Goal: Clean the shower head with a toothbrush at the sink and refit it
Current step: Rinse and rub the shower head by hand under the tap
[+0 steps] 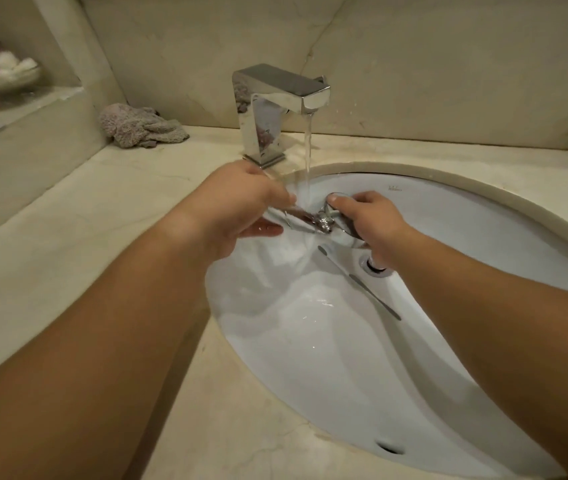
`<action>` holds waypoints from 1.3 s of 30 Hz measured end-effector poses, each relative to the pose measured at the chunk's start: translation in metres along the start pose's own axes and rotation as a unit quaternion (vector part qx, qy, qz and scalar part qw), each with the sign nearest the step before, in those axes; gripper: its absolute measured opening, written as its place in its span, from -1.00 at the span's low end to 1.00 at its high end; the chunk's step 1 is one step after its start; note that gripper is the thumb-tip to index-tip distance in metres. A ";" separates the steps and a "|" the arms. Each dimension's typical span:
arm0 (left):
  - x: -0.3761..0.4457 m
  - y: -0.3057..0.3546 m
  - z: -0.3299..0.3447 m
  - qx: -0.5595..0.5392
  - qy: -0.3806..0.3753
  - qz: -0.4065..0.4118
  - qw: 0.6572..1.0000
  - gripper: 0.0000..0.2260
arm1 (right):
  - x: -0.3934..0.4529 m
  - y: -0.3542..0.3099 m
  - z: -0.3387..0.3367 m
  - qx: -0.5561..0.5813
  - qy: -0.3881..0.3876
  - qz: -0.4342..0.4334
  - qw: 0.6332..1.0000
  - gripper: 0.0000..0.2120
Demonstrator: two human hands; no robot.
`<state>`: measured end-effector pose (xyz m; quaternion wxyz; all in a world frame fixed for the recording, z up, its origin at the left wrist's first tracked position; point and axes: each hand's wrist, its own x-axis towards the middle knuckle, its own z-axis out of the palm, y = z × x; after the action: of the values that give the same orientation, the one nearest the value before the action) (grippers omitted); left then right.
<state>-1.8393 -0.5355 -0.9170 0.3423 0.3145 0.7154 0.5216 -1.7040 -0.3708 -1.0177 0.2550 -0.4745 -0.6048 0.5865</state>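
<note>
A chrome shower head (pixel 324 221) is held over the white sink (pixel 327 358), under the stream of water (pixel 308 150) that runs from the square chrome tap (pixel 275 98). My left hand (pixel 241 206) grips its narrow end on the left. My right hand (pixel 369 216) is closed over its round head, thumb on the rim. Water splashes off the metal between the two hands. A grey toothbrush (pixel 362 284) lies loose in the basin below my right hand, slanting toward the front right; neither hand touches it.
The drain (pixel 376 265) sits just under my right wrist. A crumpled grey cloth (pixel 140 126) lies on the marble counter (pixel 68 254) left of the tap. A wall niche at far left holds white and red items (pixel 9 71).
</note>
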 end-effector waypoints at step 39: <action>0.025 -0.041 0.061 0.056 -0.149 -0.109 0.981 -0.89 | -0.013 -0.044 0.015 -0.189 0.157 -0.355 0.902 -0.63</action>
<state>-1.8071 -0.4938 -0.9738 0.4821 0.3271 0.7143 0.3878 -1.7238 -0.3831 -0.9756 0.4435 -0.3536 -0.7849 0.2495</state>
